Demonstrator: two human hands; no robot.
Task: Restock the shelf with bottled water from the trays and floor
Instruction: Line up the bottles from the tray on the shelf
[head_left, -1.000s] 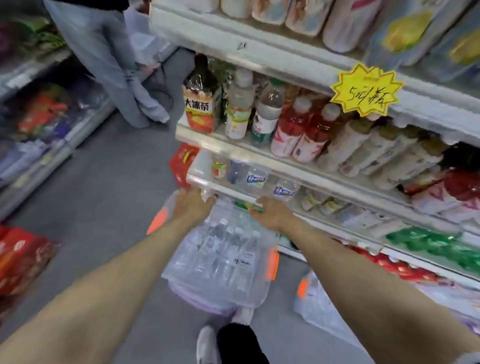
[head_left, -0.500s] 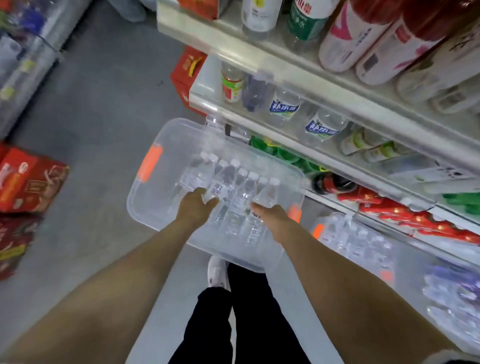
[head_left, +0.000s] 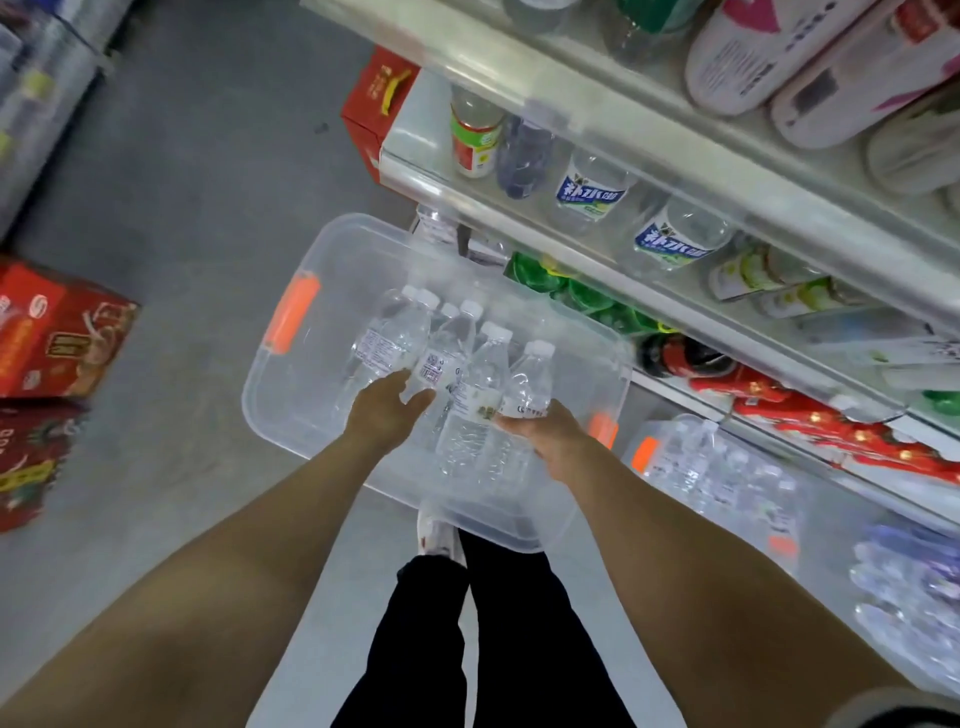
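Head view: a clear tray (head_left: 304, 400) with an orange handle (head_left: 291, 314) at its left end and another (head_left: 602, 428) at its right end lies low in front of the shelf (head_left: 415, 176), and its near edge overlaps the person's white shoe (head_left: 439, 535). Whether it rests on the floor (head_left: 208, 182) cannot be told. Inside it, grouped toward the right half, stand the water bottles (head_left: 452, 353), clear with white caps and tilted slightly toward the shelf.

Both arms reach down into the tray. The left hand (head_left: 384, 418) is at the left side of the group, its fingers (head_left: 418, 400) curled round the lower part of the bottles there. The right hand (head_left: 545, 434) is at the right side, its fingers (head_left: 511, 422) wrapped round the base of the nearest bottles from below. The two hands are close together with bottles between them, and neither touches the tray's rim.

On the shelf level above the tray lie blue-labelled bottles (head_left: 589, 192), with a red-labelled bottle (head_left: 475, 137) near the shelf's left end. Green and red packs fill the levels below. To the right, beside the first tray and under the lower shelf edge, is a second tray (head_left: 647, 453) also full of bottled water.

A red box (head_left: 379, 98) stands at the end of the shelf. Red cartons (head_left: 57, 332) are stacked on the floor well to the left. The person's legs in black trousers (head_left: 441, 623) show at the bottom.
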